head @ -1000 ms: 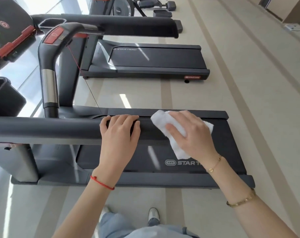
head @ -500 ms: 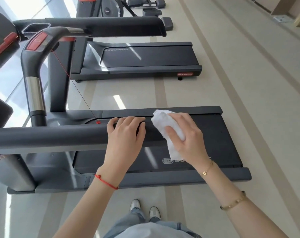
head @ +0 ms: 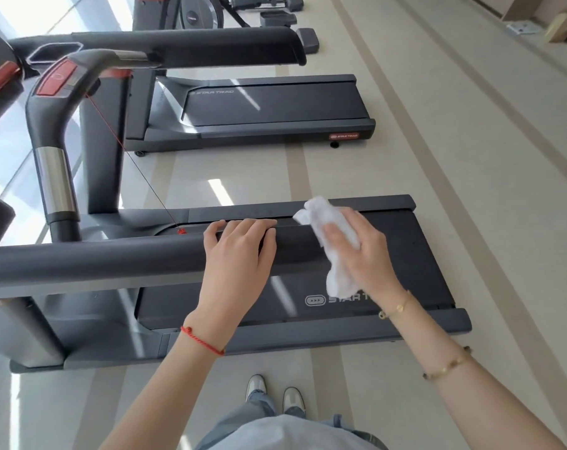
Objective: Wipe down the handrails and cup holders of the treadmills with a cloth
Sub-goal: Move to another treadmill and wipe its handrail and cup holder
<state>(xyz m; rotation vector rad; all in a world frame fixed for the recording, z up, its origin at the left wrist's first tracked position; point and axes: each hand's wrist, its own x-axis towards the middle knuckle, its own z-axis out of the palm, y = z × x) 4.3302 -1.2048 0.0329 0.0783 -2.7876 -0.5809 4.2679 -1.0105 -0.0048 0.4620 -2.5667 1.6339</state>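
the right hand (head: 361,251) holds a bunched white cloth (head: 335,245), fingers curled over it, pressing it onto the near handrail (head: 113,258) close to that rail's right end; the cloth wraps over the top of the rail, one tail poking out on the far side and the other hanging down on the near side; the left hand (head: 240,254) lies just to the left of the cloth, palm down on the same rail, fingers together and bent over its far edge, gripping the bar lightly rather than carrying anything; the two hands are near each other but not touching; the step in hand looks like the wipe of this handrail's end section, with the left hand steadying; the next move likely calls for sliding the cloth along the bar, which means the left hand must lift or shift left out of its way; most of the rail stretches away to the left, toward the upright grip with its red button (head: 56,77); below the rail lies the treadmill belt (head: 422,254); a second treadmill (head: 269,105) stands farther off on the pale floor (head: 470,157); no cup holder is clearly made out here.
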